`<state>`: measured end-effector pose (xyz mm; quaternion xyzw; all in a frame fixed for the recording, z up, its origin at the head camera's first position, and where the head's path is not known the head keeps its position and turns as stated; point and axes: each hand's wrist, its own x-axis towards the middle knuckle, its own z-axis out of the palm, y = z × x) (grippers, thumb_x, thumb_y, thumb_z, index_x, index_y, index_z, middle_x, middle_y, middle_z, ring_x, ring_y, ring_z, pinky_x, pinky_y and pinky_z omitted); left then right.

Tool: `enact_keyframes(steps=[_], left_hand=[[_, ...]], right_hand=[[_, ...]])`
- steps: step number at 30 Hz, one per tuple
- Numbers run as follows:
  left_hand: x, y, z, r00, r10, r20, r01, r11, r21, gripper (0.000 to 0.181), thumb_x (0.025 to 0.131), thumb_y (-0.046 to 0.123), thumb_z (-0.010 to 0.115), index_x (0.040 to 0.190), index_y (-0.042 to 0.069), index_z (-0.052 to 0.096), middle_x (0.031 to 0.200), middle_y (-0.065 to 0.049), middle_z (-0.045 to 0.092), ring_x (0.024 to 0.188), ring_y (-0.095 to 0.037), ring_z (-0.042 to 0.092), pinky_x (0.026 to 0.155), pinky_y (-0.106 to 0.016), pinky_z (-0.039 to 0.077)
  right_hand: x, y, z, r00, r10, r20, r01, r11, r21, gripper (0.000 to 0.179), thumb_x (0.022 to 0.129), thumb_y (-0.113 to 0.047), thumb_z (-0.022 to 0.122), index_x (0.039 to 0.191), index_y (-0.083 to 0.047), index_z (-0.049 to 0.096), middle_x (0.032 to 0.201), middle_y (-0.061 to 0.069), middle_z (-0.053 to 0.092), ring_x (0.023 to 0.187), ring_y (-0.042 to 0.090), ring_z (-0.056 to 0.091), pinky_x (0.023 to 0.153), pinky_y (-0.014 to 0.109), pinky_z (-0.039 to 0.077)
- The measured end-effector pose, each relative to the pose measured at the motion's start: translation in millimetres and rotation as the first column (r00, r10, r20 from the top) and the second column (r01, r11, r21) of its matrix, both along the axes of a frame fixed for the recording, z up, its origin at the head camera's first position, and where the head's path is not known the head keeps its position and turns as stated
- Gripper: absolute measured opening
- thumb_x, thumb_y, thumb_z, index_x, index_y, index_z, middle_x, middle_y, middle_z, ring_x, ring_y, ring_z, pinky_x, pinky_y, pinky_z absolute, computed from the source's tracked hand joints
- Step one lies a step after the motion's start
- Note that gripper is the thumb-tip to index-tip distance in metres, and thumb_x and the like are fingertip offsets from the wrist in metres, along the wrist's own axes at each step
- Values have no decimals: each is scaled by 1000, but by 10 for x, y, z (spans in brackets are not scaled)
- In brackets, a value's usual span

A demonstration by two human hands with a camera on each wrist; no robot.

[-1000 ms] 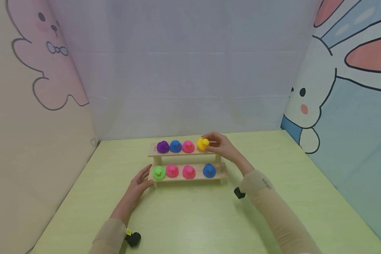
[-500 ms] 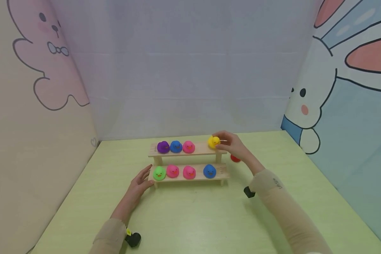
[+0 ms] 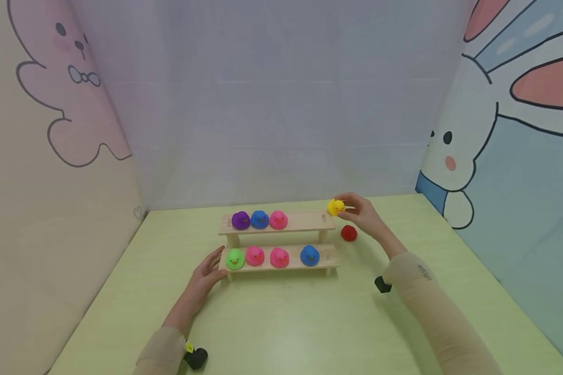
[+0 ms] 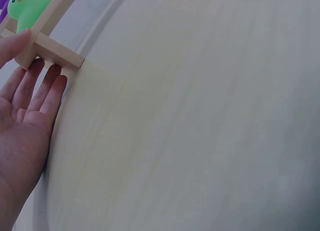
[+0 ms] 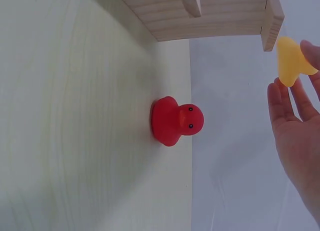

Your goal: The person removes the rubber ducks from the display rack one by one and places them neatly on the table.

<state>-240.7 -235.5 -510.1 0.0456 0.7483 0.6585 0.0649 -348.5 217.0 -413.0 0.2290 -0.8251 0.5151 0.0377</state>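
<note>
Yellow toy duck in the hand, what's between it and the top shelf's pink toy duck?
Just a bare stretch of the pale wooden top shelf; the head view shows it.

TABLE: yellow-green top is supporting wooden rack and, near its right end, red duck | UPPER SHELF: is carrying purple duck, blue duck, pink duck | LOWER SHELF: is carrying green duck, two more pink ducks, second blue duck
</note>
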Motion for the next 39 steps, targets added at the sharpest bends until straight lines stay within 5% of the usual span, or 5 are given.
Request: enact_keyframes(steps=[5, 16, 26, 33, 39], left_hand=[[13, 0, -5, 1000, -2, -5, 2, 1000, 6, 70, 97, 16, 60, 157, 20, 26, 161, -16, 30, 142, -30, 39, 100, -13, 42], [6, 3, -2, 1000, 6, 0, -6, 1000, 0, 69, 97, 16, 59, 157, 20, 26, 161, -15, 31, 143, -33, 38, 101, -16, 43], [14, 5, 19, 1000, -1, -2, 1, 1000, -7, 68, 97, 16, 59, 157, 21, 26, 161, -14, 31, 142, -33, 40, 110, -27, 39], [11, 10, 23, 1000, 1, 9, -1, 1000, 9, 69, 97, 15, 59, 157, 22, 26, 161, -14, 31, 143, -34, 39, 119, -45, 30], [0, 2, 5, 1000, -15, 4, 15, 999, 31, 68, 97, 12, 57, 157, 20, 26, 161, -14, 31, 134, -11, 47, 110, -23, 40]], right_hand=[[-39, 129, -76, 999, -32, 5, 32, 999, 40, 40, 97, -11, 62, 134, -2, 52, 140, 20, 52, 131, 40, 50, 108, 51, 46], [-41, 373, -203, 996, -93, -10, 94, 995, 30, 40, 96, -8, 62, 134, 3, 52, 138, 26, 53, 125, 41, 52, 93, 7, 48], [8, 555, -305, 989, -139, 53, 136, 989, 50, 45, 98, -9, 60, 138, 4, 47, 143, 26, 49, 129, 40, 49, 100, 19, 50], [21, 642, -424, 985, -158, 68, 153, 986, 72, 46, 99, -8, 58, 140, 4, 45, 145, 27, 47, 131, 41, 46, 109, 54, 44], [71, 691, -469, 988, -151, 42, 148, 986, 71, 43, 98, -4, 58, 137, 9, 46, 141, 31, 48, 129, 45, 47, 110, 61, 39]])
